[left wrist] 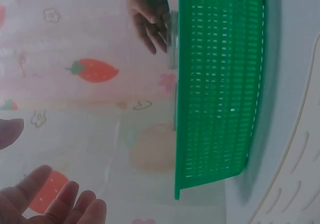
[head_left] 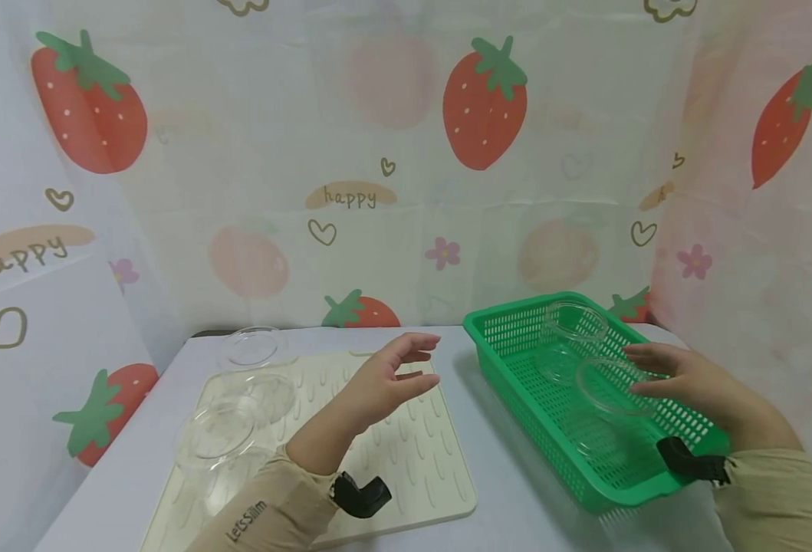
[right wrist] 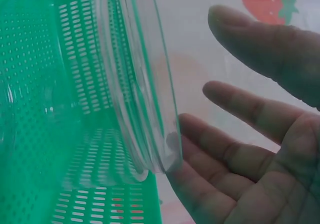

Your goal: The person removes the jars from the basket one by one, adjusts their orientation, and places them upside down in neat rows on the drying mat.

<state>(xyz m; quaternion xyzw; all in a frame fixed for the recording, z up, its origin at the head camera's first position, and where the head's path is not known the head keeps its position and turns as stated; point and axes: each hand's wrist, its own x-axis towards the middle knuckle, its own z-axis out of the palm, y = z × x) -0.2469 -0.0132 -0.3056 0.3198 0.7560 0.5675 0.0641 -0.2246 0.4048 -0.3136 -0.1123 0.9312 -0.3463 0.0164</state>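
My right hand is over the right side of a green plastic basket, beside the rim of a clear round container. In the right wrist view its thumb stands well apart from the other fingers, and some of these meet or overlap the container's rim; whether they touch is hard to tell. A second clear container stands farther back in the basket. My left hand hovers above a cream mat, fingers loosely bent and nothing in them.
On the mat's left side sits a clear round container, with another clear round piece near the mat's back left corner. A white table lies under everything. Behind it hangs a strawberry-printed curtain.
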